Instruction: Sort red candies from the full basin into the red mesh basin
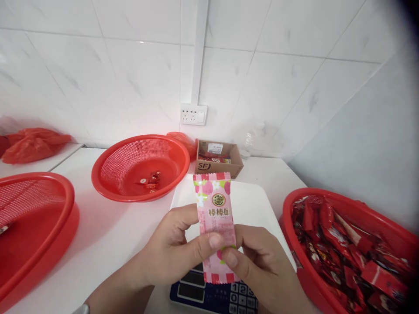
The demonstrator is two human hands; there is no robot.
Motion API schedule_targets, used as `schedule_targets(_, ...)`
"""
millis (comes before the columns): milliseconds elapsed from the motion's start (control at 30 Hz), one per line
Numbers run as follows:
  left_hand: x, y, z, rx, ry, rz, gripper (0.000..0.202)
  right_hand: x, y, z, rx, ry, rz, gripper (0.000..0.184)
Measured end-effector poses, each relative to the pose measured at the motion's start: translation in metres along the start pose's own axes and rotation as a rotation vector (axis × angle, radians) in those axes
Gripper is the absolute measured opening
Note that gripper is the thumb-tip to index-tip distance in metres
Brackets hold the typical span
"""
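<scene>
A pink candy packet [216,222] with red striped ends and a round gold emblem is held upright in front of me. My left hand [183,248] grips it from the left, thumb lying across its lower front. From the right, my right hand [262,261] pinches its lower edge between thumb and fingers. Behind and below the packet is a digital scale with a white weighing plate [252,196] and a dark blue keypad panel [225,298]; the packet and hands cover part of both.
A red basket [291,209] full of red-wrapped sweets stands at right. Another red basket [108,187] holds a few sweets; a third [62,205] is at left. A cardboard box [219,168] with packets sits by the wall, near a socket [194,114]. A red plastic bag [32,144] lies far left.
</scene>
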State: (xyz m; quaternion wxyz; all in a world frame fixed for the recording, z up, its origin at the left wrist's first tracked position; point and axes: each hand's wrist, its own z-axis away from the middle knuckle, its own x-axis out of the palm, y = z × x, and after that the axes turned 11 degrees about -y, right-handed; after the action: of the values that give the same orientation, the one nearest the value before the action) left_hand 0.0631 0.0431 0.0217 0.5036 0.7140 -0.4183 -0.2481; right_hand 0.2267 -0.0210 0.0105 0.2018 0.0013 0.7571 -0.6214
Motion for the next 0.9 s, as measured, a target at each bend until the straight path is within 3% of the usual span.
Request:
schedule_targets(433,0.0056,0.0058,-0.0014,-0.023,0.068,-0.004,0.018,0.0006,-0.0039,-0.0012,-0.05,-0.044,-0.011,0.049)
schedule_targets(900,0.006,0.0035,-0.0025,-0.037,0.017,0.069,0.013,-0.0012,-0.0078,-0.0005,-0.071,0.046,0.13,0.042)
